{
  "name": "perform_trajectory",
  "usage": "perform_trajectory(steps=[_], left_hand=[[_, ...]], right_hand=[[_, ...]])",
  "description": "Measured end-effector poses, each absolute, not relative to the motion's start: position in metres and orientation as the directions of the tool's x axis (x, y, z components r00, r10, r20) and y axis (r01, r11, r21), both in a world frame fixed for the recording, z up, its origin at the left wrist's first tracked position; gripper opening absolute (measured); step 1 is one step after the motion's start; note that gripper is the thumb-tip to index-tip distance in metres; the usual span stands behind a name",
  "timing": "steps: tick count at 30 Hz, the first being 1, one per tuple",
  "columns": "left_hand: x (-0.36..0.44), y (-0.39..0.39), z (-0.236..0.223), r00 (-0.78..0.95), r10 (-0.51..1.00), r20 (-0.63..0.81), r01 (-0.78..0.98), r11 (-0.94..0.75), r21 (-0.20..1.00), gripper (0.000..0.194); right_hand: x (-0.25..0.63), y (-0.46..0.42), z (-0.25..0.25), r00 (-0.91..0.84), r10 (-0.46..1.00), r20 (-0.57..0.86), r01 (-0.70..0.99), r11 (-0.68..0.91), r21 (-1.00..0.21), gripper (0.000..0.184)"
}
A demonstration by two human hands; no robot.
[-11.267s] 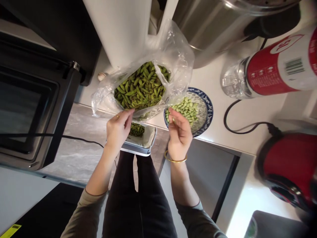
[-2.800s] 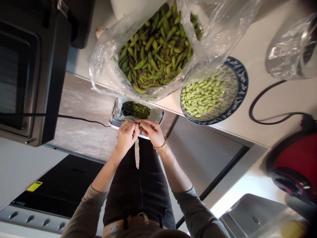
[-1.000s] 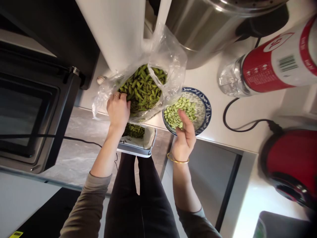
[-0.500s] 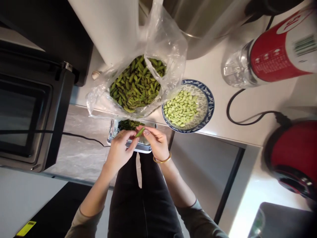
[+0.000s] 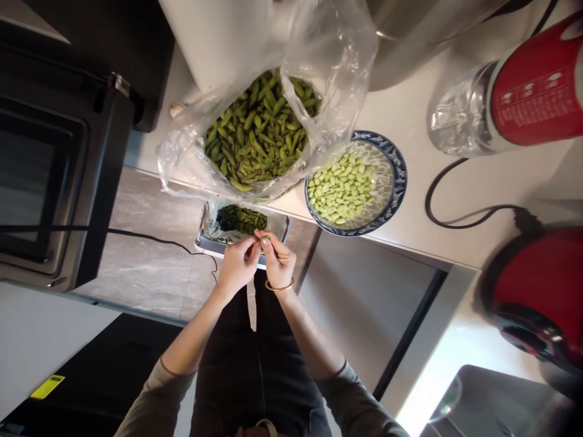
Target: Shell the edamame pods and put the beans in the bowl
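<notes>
My left hand (image 5: 237, 265) and my right hand (image 5: 279, 260) meet over the bin below the counter edge, fingertips pinched together on a green edamame pod (image 5: 264, 238). Most of the pod is hidden by the fingers. A gold bracelet (image 5: 279, 287) circles my right wrist. Under the hands, the bin (image 5: 214, 244) holds a heap of dark green empty-looking pods (image 5: 239, 218). On the counter, a clear plastic bag (image 5: 180, 164) lies open around many edamame pods (image 5: 262, 136). Beside it, a blue-rimmed bowl (image 5: 397, 182) contains shelled pale green beans (image 5: 341, 188).
A large bottle with a red label (image 5: 532, 100) lies at the upper right. A black cable (image 5: 432, 188) runs towards a red appliance (image 5: 537, 291). At left stands a black oven-like appliance (image 5: 40, 194). A steel pot (image 5: 401, 42) is behind the bag.
Both hands have drawn closer together, and the pod, clearly visible before, is now mostly covered by the fingertips. The view has shifted a little, showing more of the bin.
</notes>
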State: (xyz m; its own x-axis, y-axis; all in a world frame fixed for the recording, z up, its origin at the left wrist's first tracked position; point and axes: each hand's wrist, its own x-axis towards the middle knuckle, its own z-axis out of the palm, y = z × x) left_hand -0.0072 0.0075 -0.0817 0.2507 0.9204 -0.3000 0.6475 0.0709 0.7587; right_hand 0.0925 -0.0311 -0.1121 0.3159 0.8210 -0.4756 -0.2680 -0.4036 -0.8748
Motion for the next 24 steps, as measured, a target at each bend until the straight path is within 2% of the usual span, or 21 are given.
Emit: perform_trajectory(steps=[3,5,8,11,13,15,17,19,21,24], left_hand=[[-0.013,0.002,-0.093,0.315,0.881,-0.354,0.671,0.057,0.739,0.023],[-0.020,-0.001,-0.099,0.377,0.861,-0.340,0.747,-0.066,0.661,0.018],[-0.029,-0.006,-0.107,0.439,0.851,-0.289,0.843,-0.278,0.461,0.016],[-0.036,-0.005,-0.111,0.562,0.781,-0.270,0.804,-0.442,0.398,0.018],[-0.041,0.000,-0.108,0.665,0.700,-0.261,0.733,-0.545,0.407,0.019],[-0.044,0.006,-0.100,0.748,0.614,-0.251,0.657,-0.635,0.407,0.019],[-0.044,0.012,-0.090,0.798,0.556,-0.233,0.600,-0.699,0.390,0.015],[-0.041,0.014,-0.080,0.828,0.526,-0.196,0.560,-0.749,0.353,0.013],[-0.036,0.014,-0.075,0.834,0.532,-0.146,0.549,-0.777,0.308,0.014],[-0.032,0.011,-0.078,0.797,0.599,-0.075,0.595,-0.757,0.270,0.015]], right_hand=[[0.094,-0.039,-0.126,0.284,0.869,-0.406,-0.116,-0.389,-0.914,0.026],[0.099,-0.040,-0.132,0.170,0.915,-0.367,0.024,-0.376,-0.926,0.024],[0.108,-0.039,-0.138,0.012,0.944,-0.330,0.225,-0.325,-0.919,0.024],[0.116,-0.033,-0.138,-0.078,0.944,-0.320,0.295,-0.285,-0.912,0.024],[0.123,-0.029,-0.137,-0.141,0.921,-0.362,0.236,-0.324,-0.916,0.024],[0.128,-0.026,-0.135,-0.217,0.865,-0.451,0.059,-0.450,-0.891,0.026],[0.132,-0.024,-0.134,-0.292,0.774,-0.561,-0.182,-0.621,-0.762,0.031],[0.130,-0.024,-0.134,-0.335,0.669,-0.664,-0.380,-0.740,-0.554,0.037],[0.125,-0.023,-0.134,-0.314,0.590,-0.744,-0.510,-0.766,-0.392,0.038],[0.114,-0.023,-0.134,-0.204,0.540,-0.816,-0.634,-0.708,-0.310,0.036]])
